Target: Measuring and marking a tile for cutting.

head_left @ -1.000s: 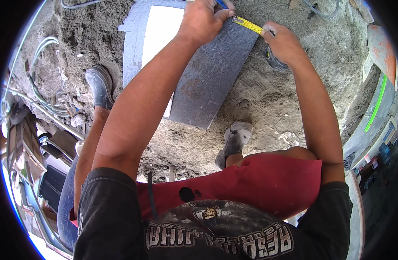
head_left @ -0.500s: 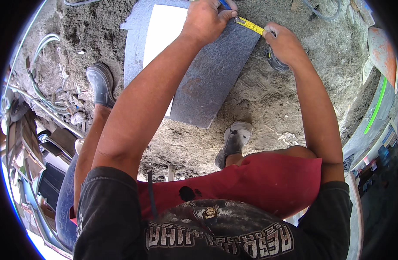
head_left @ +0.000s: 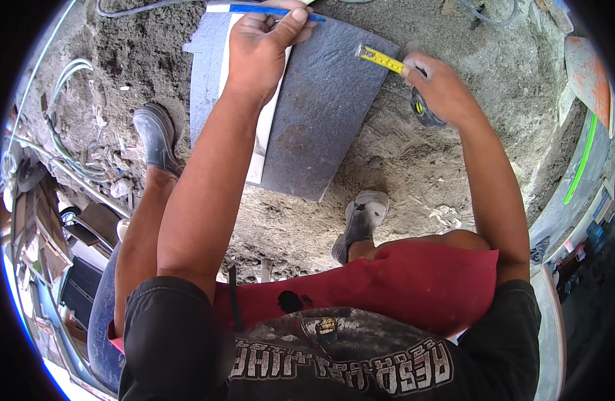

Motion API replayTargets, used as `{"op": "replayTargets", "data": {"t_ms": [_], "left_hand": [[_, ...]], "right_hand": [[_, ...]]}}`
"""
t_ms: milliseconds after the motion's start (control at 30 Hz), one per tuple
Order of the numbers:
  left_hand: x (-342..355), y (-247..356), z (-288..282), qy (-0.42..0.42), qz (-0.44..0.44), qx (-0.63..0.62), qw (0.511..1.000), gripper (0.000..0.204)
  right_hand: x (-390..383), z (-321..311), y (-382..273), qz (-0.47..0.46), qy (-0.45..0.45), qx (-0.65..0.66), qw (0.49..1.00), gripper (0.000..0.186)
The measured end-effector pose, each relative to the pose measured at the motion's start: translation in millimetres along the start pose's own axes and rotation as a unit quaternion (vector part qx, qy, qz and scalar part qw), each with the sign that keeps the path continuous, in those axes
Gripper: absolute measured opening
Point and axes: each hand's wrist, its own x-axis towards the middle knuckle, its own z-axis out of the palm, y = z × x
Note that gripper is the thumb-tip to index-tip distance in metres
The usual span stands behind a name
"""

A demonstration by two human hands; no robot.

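A dark grey stone-like slab (head_left: 321,113) lies on rough ground, with a bright white strip (head_left: 270,123) along it, partly under my left forearm. At the slab's far edge my left hand (head_left: 260,53) is closed, thumb and fingers pinching a slim blue stick (head_left: 311,16); its exact kind is unclear. My right hand (head_left: 438,83) grips a tape measure (head_left: 424,110) with a dark case, right of the slab. Its short yellow blade (head_left: 382,59) reaches left over the slab's far right corner, the hooked end clear of my left hand.
My shoes (head_left: 366,214) rest on the uneven ground near the slab. Coiled pale hoses (head_left: 70,127) and stacked boards (head_left: 50,234) are at the left. To the right stand an orange-stained panel (head_left: 588,80) and a bright green strip (head_left: 580,160). A grey cable (head_left: 137,9) crosses the far side.
My left hand has moved left, away from the tape's hooked end, with the blue stick. The right hand and tape have shifted only slightly.
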Motion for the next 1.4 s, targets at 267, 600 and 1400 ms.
{"op": "replayTargets", "data": {"t_ms": [267,600,1400], "left_hand": [[-36.3,2.5,-14.3,0.099,-0.039,-0.06,0.993,0.027],[-169.3,-9.7,-26.1,0.256,-0.06,-0.061,0.963,0.023],[-302.6,-136.5,-42.8,0.374,-0.136,-0.143,0.906,0.016]], "right_hand": [[-50.4,36.9,34.2,-0.048,-0.093,0.152,0.983,0.02],[-72.7,97.0,40.3,-0.058,-0.179,0.125,0.974,0.024],[-135.1,225.5,28.8,-0.111,-0.127,0.08,0.982,0.024]]}}
